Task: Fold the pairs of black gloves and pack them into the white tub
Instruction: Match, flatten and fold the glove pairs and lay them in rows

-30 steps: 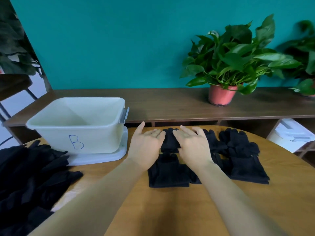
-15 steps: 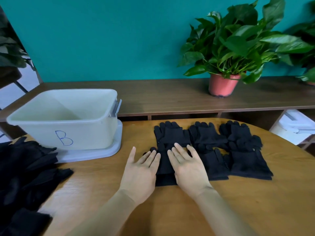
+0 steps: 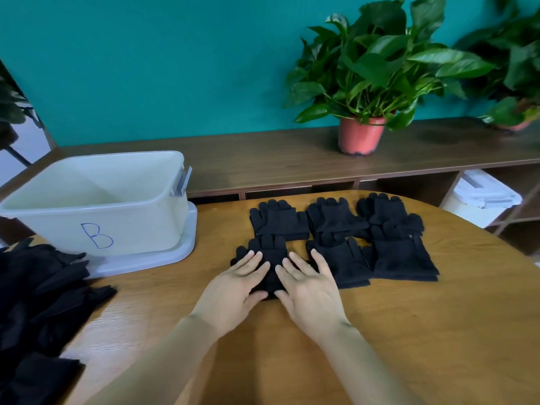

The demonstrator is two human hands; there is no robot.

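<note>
- A person's left hand (image 3: 236, 285) and right hand (image 3: 309, 287) lie flat, side by side, on the nearest left pair of black gloves (image 3: 270, 249) on the round wooden table (image 3: 409, 331). The fingers are straight and press down, gripping nothing.
- Over the past second both hands have slid back from the glove fingertips toward the cuff end. The thumbs now sit at the near edge of the fabric.
- That sweep reads as smoothing the pair flat. The likely next step is lifting the cuff edge to fold it over.
- Five other pairs (image 3: 344, 264) lie in two rows just beside it. The back-left one (image 3: 279, 220) looks already folded.
- The white tub (image 3: 96, 206), marked with a blue "B", stands on its lid (image 3: 146, 258) to the left and shows no gloves inside, so packing appears not to have begun.
- A heap of loose black gloves (image 3: 35, 302) waits at the table's left edge, suggesting much work remains.
</note>
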